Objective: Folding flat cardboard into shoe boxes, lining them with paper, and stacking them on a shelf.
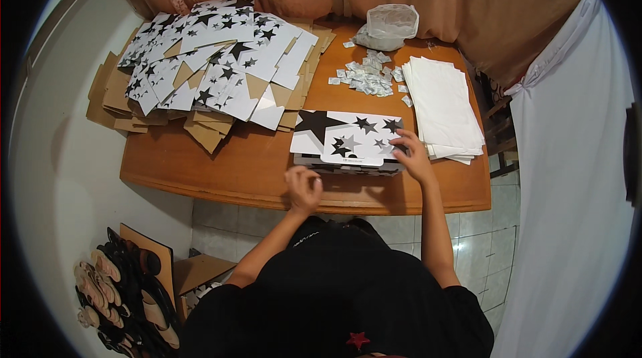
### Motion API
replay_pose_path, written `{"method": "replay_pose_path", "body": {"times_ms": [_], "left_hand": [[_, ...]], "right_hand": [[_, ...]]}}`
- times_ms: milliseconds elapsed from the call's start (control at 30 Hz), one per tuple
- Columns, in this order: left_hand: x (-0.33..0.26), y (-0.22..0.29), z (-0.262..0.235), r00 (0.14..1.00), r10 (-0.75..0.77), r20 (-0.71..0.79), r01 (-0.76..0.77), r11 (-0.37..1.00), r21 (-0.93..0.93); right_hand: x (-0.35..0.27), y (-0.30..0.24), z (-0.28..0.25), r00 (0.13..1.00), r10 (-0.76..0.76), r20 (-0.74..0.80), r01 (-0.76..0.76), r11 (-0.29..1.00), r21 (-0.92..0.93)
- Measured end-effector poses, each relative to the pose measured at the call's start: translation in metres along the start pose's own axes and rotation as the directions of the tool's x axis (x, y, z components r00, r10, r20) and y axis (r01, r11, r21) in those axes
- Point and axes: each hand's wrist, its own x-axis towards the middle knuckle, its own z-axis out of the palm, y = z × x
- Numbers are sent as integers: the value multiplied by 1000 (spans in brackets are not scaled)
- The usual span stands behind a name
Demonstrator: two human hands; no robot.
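A white box [364, 136] with black and grey stars sits near the table's front edge. Its lid is folded over the top, with a narrow dark gap along the front below the flap. My right hand [413, 157] is at the box's right end, its fingers spread and touching the lid's edge. Just off the front left corner is my left hand [303, 189], fingers loosely curled and apart, with nothing visible in it.
Flat star-printed cardboard [221, 57] is heaped at the back left of the table [254, 171]. Small white packets [371, 77] lie behind the box, near a clear plastic bag [388, 27]. A stack of white sheets [445, 107] lies right. Shoes [120, 291] stand lower left.
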Motion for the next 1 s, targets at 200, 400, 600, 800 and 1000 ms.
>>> {"method": "replay_pose_path", "body": {"times_ms": [200,400,600,800,1000], "left_hand": [[3,24,15,948,68,312,-138,968,210],[7,27,26,934,-19,357,-69,971,231],[-10,13,27,960,86,266,-152,959,238],[-15,3,24,953,124,275,-218,913,344],[9,2,19,932,62,358,-174,941,290]], "right_hand": [[-17,-53,30,990,-31,-136,-40,871,-489],[-24,-43,61,947,-130,-293,-35,866,-500],[-31,-33,79,907,-229,-353,-3,836,-549],[-34,-18,87,882,-295,-367,47,830,-556],[-36,1,94,868,-325,-375,56,815,-577]]}}
